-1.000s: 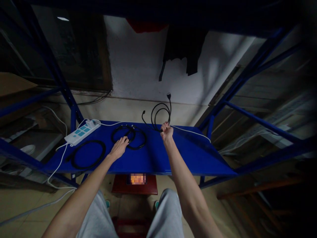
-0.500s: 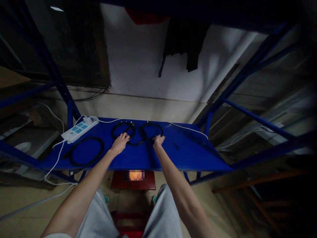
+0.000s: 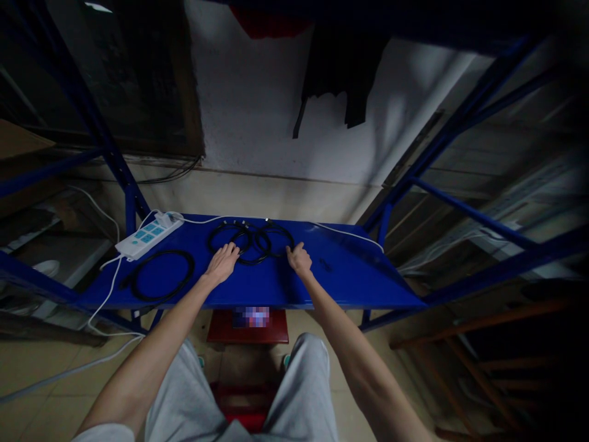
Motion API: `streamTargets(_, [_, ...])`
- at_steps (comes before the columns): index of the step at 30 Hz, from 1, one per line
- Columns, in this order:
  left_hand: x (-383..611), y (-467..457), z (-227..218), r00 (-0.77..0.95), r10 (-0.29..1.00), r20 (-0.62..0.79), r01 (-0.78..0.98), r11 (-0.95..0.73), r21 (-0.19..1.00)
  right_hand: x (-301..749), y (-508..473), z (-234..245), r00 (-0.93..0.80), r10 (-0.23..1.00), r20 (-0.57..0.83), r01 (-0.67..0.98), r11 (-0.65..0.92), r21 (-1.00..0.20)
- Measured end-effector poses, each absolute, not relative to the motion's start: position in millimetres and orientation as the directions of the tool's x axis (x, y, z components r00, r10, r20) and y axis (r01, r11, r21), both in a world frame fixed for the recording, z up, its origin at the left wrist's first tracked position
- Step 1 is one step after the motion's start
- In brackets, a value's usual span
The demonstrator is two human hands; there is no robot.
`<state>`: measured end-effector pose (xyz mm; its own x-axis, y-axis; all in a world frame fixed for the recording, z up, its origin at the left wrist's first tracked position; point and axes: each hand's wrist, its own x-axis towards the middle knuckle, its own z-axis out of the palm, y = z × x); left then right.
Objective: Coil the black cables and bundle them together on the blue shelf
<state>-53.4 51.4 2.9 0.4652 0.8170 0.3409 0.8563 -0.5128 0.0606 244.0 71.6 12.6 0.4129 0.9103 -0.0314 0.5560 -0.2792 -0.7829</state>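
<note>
The left hand [image 3: 222, 263] lies flat on the blue shelf [image 3: 363, 279], palm down and fingers stretched out and a little spread, gripping nothing; its fingertips [image 3: 232, 248] rest on the near edge of the middle cable coil [image 3: 210, 236]. The right hand [image 3: 300, 259] sits just right of it on the same shelf, fingers curled in loosely with the thumb raised, at the near right rim of the right cable coil [image 3: 291, 238]; whether it pinches the cable or only touches it cannot be told. These 2 black coils lie flat toward the back of the shelf, side by side, and their loops overlap between the 2 hands. A 3rd black coil [image 3: 189, 276] lies flat by itself further left, near the front edge, clear of both hands. Behind it, at the back left corner, a white power strip [image 3: 148, 234] with pale blue sockets lies at a slant, and a thin white cord [image 3: 350, 234] runs along the back of the shelf to the right. Under the shelf, between the person's knees in grey trousers [image 3: 304, 399], stands a red stool [image 3: 221, 328]
</note>
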Motion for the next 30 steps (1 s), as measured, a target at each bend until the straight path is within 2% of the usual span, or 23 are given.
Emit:
streamTargets(3, [-62,35,8,0.450,0.807,0.382,0.845,-0.523,0.110,240,46,10,0.365,0.930,0.044,0.787,-0.283,-0.547])
streamTargets(5, [-79,19,12,0.414,0.802,0.431,0.850,-0.510,0.132,237,28,8,0.284,0.955,0.083,0.880,-0.225,-0.419])
streamTargets(9, [-138,-18,20,0.239,0.843,0.482,0.919,-0.357,0.168,233,7,9,0.199,0.975,0.100,0.945,-0.164,-0.283])
streamTargets(11, [-169,-34,21,0.163,0.866,0.472,0.937,-0.285,0.199,231,5,11,0.190,0.977,0.092,0.954,-0.162,-0.253])
streamTargets(13, [-196,-46,20,0.162,0.893,0.420,0.937,-0.273,0.217,230,5,12,0.181,0.978,0.102,0.959,-0.152,-0.238])
streamTargets(17, [-228,-56,13,0.219,0.932,0.288,0.950,-0.271,0.156,230,3,13,0.174,0.975,0.140,0.956,-0.134,-0.260])
streamTargets(25, [-235,-60,11,0.260,0.956,0.136,0.960,-0.271,0.066,234,-7,15,0.137,0.982,0.128,0.957,-0.098,-0.271])
streamTargets(28, [-234,-67,15,0.223,0.970,0.095,0.972,-0.228,0.050,234,-9,14,0.083,0.985,0.153,0.968,-0.043,-0.247])
streamTargets(30, [-231,-69,20,0.155,0.987,0.034,0.984,-0.158,0.079,233,-10,13,0.053,0.986,0.158,0.971,-0.014,-0.239])
